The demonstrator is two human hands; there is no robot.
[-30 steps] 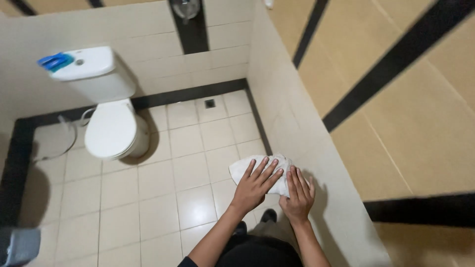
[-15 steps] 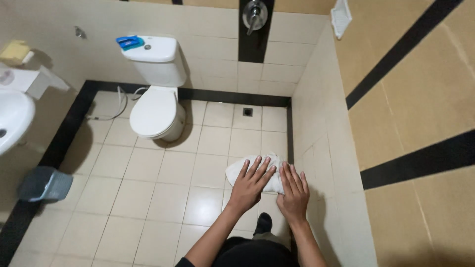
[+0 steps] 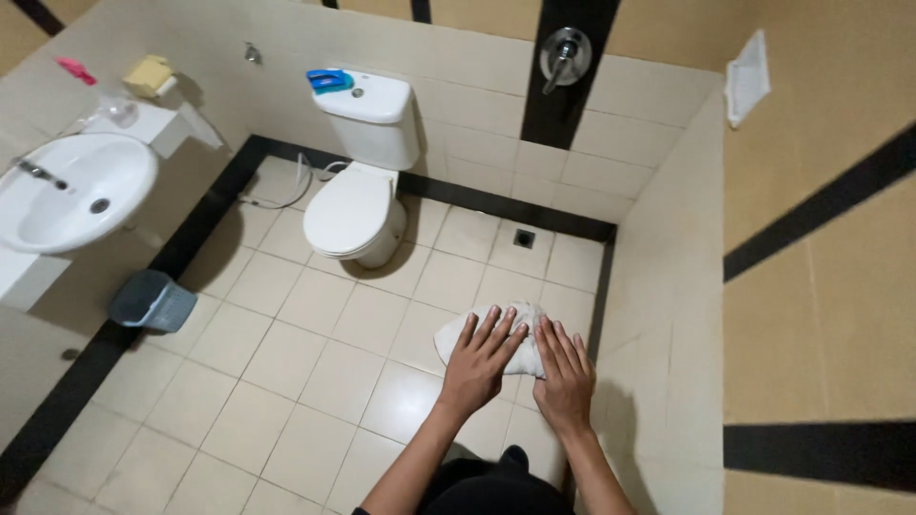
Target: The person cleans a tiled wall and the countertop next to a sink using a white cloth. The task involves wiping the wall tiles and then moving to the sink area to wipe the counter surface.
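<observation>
Bathroom: white cloth under both hands.

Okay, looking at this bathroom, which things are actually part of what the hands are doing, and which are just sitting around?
In use:
white cloth on the floor tiles
left hand, flat on the cloth
right hand, flat on the cloth

Just sitting around:
toilet
blue item on the cistern
sink
grey bin
floor drain
wall valve

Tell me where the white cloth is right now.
In the head view, the white cloth lies on the floor tiles low and right of centre, under the left hand and right hand, beside the right wall and below the floor drain.
</observation>
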